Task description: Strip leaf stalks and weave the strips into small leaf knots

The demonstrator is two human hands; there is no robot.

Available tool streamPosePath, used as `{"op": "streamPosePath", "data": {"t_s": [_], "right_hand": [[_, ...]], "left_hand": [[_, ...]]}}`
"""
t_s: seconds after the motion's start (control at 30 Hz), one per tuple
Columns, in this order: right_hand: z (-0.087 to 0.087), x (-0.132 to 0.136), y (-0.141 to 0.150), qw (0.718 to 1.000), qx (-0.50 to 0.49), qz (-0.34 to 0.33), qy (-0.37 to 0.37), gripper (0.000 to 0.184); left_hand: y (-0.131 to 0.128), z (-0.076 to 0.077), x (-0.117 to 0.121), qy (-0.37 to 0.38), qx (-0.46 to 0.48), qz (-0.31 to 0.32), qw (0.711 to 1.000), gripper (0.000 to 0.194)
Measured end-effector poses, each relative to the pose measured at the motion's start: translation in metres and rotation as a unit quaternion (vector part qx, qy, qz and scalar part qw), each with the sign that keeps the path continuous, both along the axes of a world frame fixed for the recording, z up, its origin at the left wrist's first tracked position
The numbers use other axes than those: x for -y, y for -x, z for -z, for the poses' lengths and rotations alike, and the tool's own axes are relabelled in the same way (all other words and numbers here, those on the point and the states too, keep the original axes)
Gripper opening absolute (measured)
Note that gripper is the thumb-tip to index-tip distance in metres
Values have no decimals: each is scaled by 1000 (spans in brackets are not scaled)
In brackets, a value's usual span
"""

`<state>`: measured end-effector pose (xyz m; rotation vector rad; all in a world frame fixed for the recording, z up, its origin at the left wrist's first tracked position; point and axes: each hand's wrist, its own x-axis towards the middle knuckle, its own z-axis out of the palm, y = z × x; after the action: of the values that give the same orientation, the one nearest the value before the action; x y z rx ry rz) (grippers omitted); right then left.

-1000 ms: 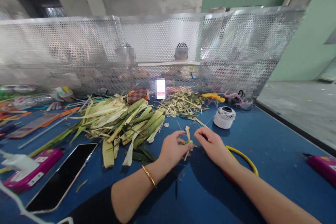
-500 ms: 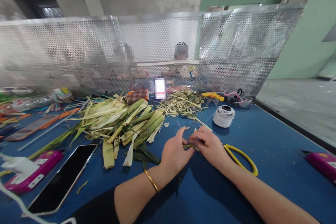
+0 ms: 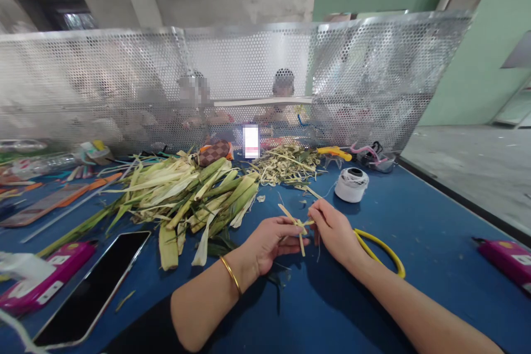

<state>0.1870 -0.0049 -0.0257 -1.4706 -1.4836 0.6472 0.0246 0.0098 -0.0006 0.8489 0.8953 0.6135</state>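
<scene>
My left hand pinches a small cross-shaped piece of pale husk strips between thumb and fingers. My right hand is closed on the right end of the same piece, its fingertips pressed together. A thin thread hangs below the right fingers. To the left lies a heap of green and cream corn husks. Yellow scissor-like handles lie beside my right wrist, their other end hidden behind it. Beyond the right hand stands a spool of white thread.
A phone and a magenta power strip with a white plug lie at left. Shredded husk is piled at the back, near a yellow tool. A perforated metal screen borders the table; people sit behind it. Another magenta device lies right.
My hands have moved slightly apart and the left has turned, so the crossed husk strips show between them. The view has shifted a little.
</scene>
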Motion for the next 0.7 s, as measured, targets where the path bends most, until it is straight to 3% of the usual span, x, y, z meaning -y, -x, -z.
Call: {"op": "streamPosePath", "data": {"t_s": [0.13, 0.37, 0.53, 0.63, 0.7], "right_hand": [[-1, 0, 4, 996, -83, -13, 38, 21], [4, -4, 1, 996, -68, -53, 19, 19], [6, -6, 1, 996, -54, -64, 43, 19], [1, -10, -5, 998, -3, -36, 55, 20], [-5, -11, -16, 994, 98, 23, 44, 16]], "left_hand": [[0, -1, 0, -6, -30, 20, 999, 34], [-2, -3, 0, -24, -94, 13, 995, 28], [-1, -3, 0, -34, -111, 9, 993, 26], [0, -3, -2, -36, -123, 8, 992, 18], [1, -2, -4, -38, -123, -11, 992, 15]]}}
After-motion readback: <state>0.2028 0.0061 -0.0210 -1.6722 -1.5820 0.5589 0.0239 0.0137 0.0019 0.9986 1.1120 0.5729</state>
